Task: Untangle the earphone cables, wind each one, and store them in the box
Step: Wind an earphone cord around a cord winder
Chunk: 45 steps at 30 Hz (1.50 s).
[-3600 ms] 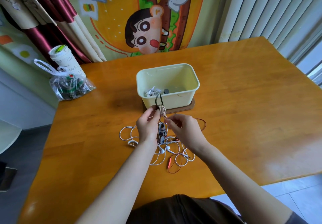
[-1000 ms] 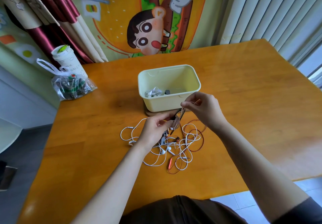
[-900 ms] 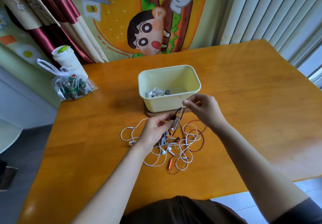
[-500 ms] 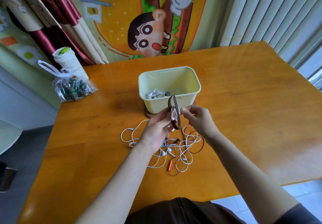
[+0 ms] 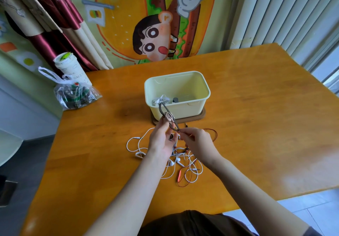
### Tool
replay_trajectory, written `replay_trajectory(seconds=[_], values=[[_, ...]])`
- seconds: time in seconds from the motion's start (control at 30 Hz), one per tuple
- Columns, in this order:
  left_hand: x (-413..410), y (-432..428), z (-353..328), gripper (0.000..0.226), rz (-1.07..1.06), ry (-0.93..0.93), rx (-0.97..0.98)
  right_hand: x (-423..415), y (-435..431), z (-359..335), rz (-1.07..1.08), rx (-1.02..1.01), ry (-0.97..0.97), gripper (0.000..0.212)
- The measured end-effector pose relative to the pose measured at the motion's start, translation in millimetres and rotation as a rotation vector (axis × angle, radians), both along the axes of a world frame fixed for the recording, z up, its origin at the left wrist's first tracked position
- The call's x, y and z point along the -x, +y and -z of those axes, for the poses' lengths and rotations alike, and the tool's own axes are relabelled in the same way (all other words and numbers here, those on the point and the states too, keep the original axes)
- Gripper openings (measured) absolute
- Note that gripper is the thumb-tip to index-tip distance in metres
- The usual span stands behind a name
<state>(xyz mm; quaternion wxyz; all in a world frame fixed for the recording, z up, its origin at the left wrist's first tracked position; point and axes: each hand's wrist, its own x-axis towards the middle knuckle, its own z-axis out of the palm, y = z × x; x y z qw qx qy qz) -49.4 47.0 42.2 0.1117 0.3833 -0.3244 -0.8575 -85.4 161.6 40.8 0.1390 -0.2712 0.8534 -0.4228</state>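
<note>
A dark earphone cable coil (image 5: 167, 113), bound round its middle with pinkish turns, stands above the table just in front of the pale yellow box (image 5: 199, 105). My left hand (image 5: 160, 138) pinches the coil at its wrapped middle. My right hand (image 5: 197, 141) pinches the cable at the coil's lower end. Beneath both hands lies a tangle of white earphone cables (image 5: 176, 164) and a thin red cable (image 5: 183, 179). Inside the box lie a wound white cable (image 5: 162, 99) and a small dark piece (image 5: 175, 100).
The box stands on a brown base (image 5: 194, 117) on the orange wooden table (image 5: 256, 125). At the table's back left corner sit a clear plastic bag (image 5: 74, 96) and a white cup (image 5: 70, 68). Curtains hang behind.
My right hand has come down from beside the box to the coil's lower end, winding cable round it. The coil now tilts up to the left, against the box front.
</note>
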Motion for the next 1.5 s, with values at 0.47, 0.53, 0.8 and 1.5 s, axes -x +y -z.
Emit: replay_trajectory(seconds=[0.47, 0.53, 0.8, 1.5], values=[[4, -2, -2, 0.015, -0.115, -0.082, 0.293, -3, -2, -17, -0.022, 0.070, 0.201, 0.018], [3, -1, 0, 0.017, -0.106, -0.106, 0.397, -4, -2, -19, 0.004, 0.141, 0.187, 0.014], [-10, 7, 1, 0.017, 0.046, -0.051, 0.878, 2, 0, -23, 0.091, 0.302, -0.046, 0.007], [-18, 16, -11, 0.051, 0.104, 0.009, 0.927, 0, 6, -16, 0.281, 0.426, -0.010, 0.024]])
